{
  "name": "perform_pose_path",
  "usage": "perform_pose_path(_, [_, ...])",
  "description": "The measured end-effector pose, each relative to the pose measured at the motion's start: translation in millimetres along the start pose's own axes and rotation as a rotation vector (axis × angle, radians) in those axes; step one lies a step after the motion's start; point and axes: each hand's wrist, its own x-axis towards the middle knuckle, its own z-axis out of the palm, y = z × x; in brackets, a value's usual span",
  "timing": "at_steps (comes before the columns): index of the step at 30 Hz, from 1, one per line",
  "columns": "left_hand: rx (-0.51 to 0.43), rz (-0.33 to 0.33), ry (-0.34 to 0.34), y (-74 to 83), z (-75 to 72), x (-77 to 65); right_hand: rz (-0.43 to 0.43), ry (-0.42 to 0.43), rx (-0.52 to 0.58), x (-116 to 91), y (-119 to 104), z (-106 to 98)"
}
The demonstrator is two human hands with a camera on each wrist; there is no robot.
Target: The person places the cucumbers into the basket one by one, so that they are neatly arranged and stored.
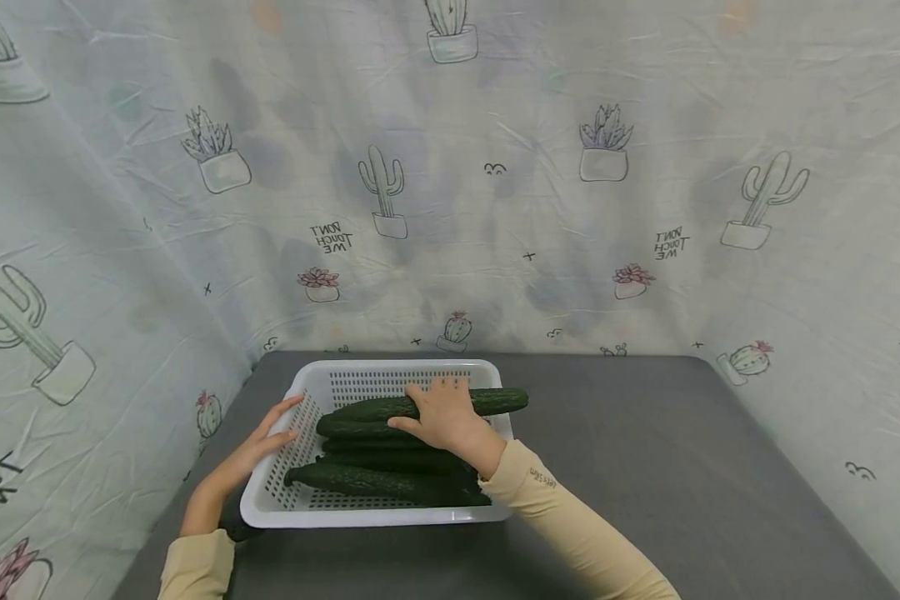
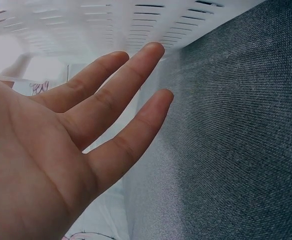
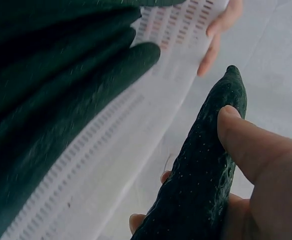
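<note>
My right hand grips a long dark green cucumber over the right part of a white perforated basket. In the right wrist view the thumb lies along the bumpy cucumber, with fingertips showing on its other side. Several more cucumbers lie side by side in the basket. At the basket's left rim rests my left hand, two of its digits reaching over the edge. The left wrist view shows that hand with three fingers loosely extended beside the basket's slotted outer wall.
The basket stands on a dark grey tabletop, which stretches away to its right. Pale cloth printed with cacti hangs behind and on both sides of the table.
</note>
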Motion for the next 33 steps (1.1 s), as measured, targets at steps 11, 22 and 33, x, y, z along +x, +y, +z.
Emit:
perform_pose_path(11, [0.000, 0.017, -0.004, 0.0, -1.1, -0.8, 0.007, -0.027, 0.022, 12, -30, 19])
perform_pose_path(22, [-0.004, 0.023, -0.005, 0.1, 0.4, -0.7, 0.018, -0.158, 0.023, 22, -41, 37])
perform_pose_path(33, [-0.002, 0.021, -0.002, 1.3, 0.9, -1.0, 0.007, -0.194, 0.002, 27, -44, 43])
